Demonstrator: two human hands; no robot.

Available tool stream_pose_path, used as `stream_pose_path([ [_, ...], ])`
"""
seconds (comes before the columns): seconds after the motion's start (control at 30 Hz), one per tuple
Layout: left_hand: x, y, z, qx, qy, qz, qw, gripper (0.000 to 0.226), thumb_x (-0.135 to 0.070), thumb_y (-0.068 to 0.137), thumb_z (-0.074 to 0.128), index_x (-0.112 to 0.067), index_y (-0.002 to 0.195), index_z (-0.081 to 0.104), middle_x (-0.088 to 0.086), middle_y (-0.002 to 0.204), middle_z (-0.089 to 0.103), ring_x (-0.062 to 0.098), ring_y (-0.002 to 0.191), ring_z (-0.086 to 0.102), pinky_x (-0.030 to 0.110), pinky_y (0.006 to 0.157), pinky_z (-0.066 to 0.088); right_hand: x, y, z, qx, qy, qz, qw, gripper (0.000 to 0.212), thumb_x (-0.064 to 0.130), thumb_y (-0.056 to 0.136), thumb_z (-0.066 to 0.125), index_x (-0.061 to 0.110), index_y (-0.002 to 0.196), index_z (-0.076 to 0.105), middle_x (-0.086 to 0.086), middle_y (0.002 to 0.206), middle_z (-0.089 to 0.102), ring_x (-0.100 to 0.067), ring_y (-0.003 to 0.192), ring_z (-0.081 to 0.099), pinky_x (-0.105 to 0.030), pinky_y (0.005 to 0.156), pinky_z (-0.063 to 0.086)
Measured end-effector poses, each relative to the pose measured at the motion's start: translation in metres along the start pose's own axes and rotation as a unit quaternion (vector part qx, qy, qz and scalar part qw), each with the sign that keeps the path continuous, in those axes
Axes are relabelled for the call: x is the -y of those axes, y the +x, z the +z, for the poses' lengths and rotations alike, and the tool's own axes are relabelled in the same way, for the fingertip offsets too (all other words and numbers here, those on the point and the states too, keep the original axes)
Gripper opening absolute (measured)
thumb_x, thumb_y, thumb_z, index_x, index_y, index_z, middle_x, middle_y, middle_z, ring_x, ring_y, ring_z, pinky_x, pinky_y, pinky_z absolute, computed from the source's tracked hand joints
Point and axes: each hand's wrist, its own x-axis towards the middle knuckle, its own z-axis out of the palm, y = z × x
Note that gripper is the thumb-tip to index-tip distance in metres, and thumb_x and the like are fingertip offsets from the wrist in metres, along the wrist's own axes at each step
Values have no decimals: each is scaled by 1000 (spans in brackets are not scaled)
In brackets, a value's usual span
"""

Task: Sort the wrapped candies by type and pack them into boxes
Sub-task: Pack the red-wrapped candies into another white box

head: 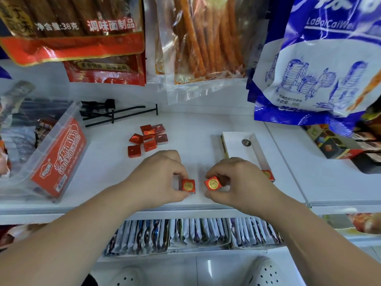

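- Where the counter (115,178) edge runs nearest the viewer, two hands work side by side, close but not touching.
- Left hand (158,178): fingers pinched shut on a red candy cube (188,185) with a gold seal facing up; the cube rests on or just over the counter.
- Right hand (239,182): fingers clamped on a second red cube (213,183), tilted on one corner, just beside the first.
- White box (243,149): behind the right hand, long and open-topped, a round dark sticker on its floor; one red piece (268,174) sits at its near end, just beyond the right hand.
- Loose red candies (148,139): a small heap behind the left hand, well apart from the box, some foil faces turned sideways.
- Handling, as a judgement: pieces look light, stiff-cornered and foil-slick; pinch opposite flat sides, not the corners, and press gently so the wrap is not dented.
- Clear plastic tub (51,149): tipped, far left of the heap.
- Hanging snack bags (206,38): farthest, above the heap.
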Motion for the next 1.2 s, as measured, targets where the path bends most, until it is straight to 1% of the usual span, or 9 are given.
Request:
stream_pose_path([
  [0.17,-12,8,9,36,36,9,999,30,-53,68,78,-30,87,75,-11,81,51,8,86,46,30,77,44,1,-8,4,12,-9,11,1000,30,50,78,75,27,96,71,9,77,63,-8,72,57,-28,66,48],
  [0.47,-18,14,20,25,33,-1,999,43,-67,55,61,-35,80,73,-15,72,53,8,78,46,36,77,45,-2,-7,8,23,-9,-15,1000,12,34,83,69,23,89,71,4,75,61,-11,71,54,-35,65,47],
  [0.57,-18,13,25,-13,-5,-2,1000,31,-56,56,69,-32,76,72,-15,72,56,7,77,51,37,73,48,-2,-9,7,7,13,-41,999,21,37,84,72,30,103,74,6,90,58,-8,80,55,-28,70,47],
  [0.7,-20,13,22,-59,-103,-26,993,26,-42,54,75,-28,77,73,-11,77,61,9,77,59,30,70,50,-4,-8,3,-38,64,-41,996,29,31,82,77,22,109,74,4,94,66,-7,83,60,-30,76,53],
  [0.8,-23,14,21,-80,-139,-29,987,28,-37,55,79,-26,80,75,-11,78,67,9,79,63,19,69,49,-4,-10,-3,-85,119,-9,989,36,32,77,82,25,110,70,12,93,70,1,84,62,-11,73,47],
  [0.87,-25,15,20,-87,-186,-43,978,25,-30,56,84,-26,80,76,-9,77,70,9,76,65,19,69,50,-6,-12,-6,-102,133,-14,986,31,30,75,84,25,104,71,15,88,68,6,81,59,-6,70,42],
  [0.97,-31,18,21,-79,-230,-47,969,25,-18,60,92,-24,79,76,-5,76,71,8,72,64,16,66,47,-11,-17,-11,-101,170,-12,980,30,28,74,85,24,101,73,15,86,68,-1,80,62,-11,70,46],
  [1.07,-37,25,24,-74,-246,-53,965,25,-18,61,92,-25,79,76,-5,75,71,3,69,61,9,63,40,-18,-20,-16,-103,220,20,970,28,26,71,87,24,97,76,8,82,72,-13,76,67,-29,70,55],
  [1.2,-44,35,31,-71,-248,-48,965,26,-33,60,89,-29,82,76,-9,75,69,2,64,54,14,59,39,-28,-24,-26,-107,243,30,964,28,16,69,89,25,92,75,17,75,70,-8,70,67,-16,67,51],
])
